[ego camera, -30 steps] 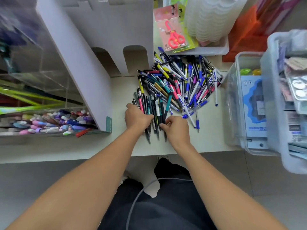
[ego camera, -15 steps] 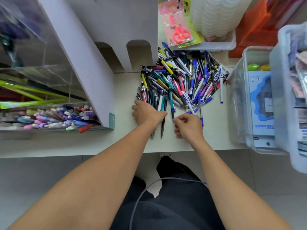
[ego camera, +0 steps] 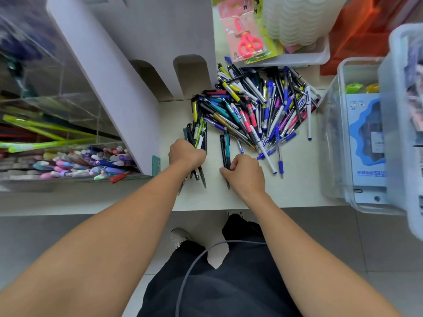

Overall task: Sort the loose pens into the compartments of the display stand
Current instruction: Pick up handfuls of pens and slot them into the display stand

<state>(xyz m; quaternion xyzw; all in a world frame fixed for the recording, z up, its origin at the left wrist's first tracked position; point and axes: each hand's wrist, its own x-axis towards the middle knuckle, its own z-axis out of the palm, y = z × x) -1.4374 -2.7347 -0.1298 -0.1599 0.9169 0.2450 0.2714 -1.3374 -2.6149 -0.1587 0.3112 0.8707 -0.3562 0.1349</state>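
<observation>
In the head view, the left hand (ego camera: 186, 154) grips a bundle of dark pens (ego camera: 198, 136) near the cream bench's (ego camera: 297, 191) front edge. The right hand (ego camera: 246, 171) pinches two dark pens (ego camera: 225, 145) beside it. The loose multicoloured pen pile (ego camera: 258, 106) lies behind, and the clear acrylic display stand (ego camera: 57, 106) occupies the bench's left end.

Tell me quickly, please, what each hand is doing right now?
Left hand: grips a bundle of dark pens.
Right hand: pinches two dark pens.
</observation>
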